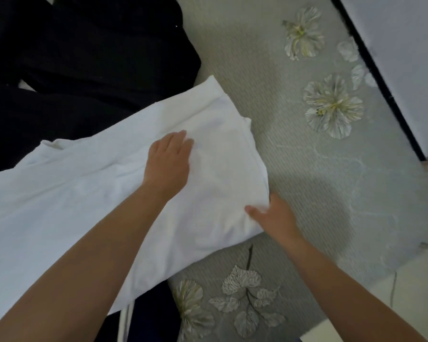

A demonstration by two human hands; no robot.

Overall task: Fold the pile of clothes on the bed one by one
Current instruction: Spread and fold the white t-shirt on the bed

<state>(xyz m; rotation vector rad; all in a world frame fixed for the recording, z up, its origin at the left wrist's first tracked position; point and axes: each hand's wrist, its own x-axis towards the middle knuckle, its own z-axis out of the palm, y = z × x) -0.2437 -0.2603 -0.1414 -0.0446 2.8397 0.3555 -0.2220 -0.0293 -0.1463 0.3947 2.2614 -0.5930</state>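
A white garment (pixel 89 198) lies spread across the bed, its right part folded over into a thicker pad. My left hand (pixel 169 159) rests flat on top of that fold with straight fingers. My right hand (pixel 273 214) is at the fold's right edge, thumb on top of the cloth and fingers hidden under or behind the edge. Dark, near-black clothes (pixel 84 58) lie in a heap behind the white garment at the upper left.
The bed cover (pixel 294 156) is grey-green with pale printed flowers and lies bare to the right of the garment. A black bed edge (pixel 381 80) runs diagonally at the upper right, with a white wall beyond. More dark cloth (pixel 148 314) shows at the bottom.
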